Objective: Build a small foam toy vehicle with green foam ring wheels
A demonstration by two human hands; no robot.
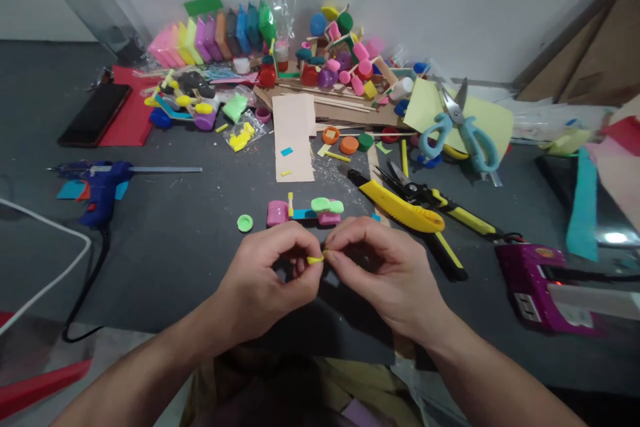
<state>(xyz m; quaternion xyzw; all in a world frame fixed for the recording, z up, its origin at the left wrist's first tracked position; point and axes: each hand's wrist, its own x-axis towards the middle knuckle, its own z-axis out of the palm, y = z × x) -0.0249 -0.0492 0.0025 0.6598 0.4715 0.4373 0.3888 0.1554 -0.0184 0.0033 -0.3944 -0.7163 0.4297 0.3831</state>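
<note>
My left hand (280, 267) and my right hand (377, 267) meet over the front of the table, both in a pinch. Between their fingertips is a small yellow piece (315, 259), thin and pointed at one end; its material is too small to tell. Just beyond my fingers stands a little toy scooter (304, 214) with pink wheels, a blue strip base, a yellow post and light green pads. To its left lies a light green disc (245, 223). A yellow utility knife (400, 203) rests beyond my right hand.
A blue glue gun (103, 190) with its cord lies left, near a phone (95, 113). Right are pliers (445, 207), scissors (460, 123) and a purple power box (545, 287). Finished-looking toys (183, 103), clay packs (215, 33) and a cardboard piece (294, 127) sit farther back.
</note>
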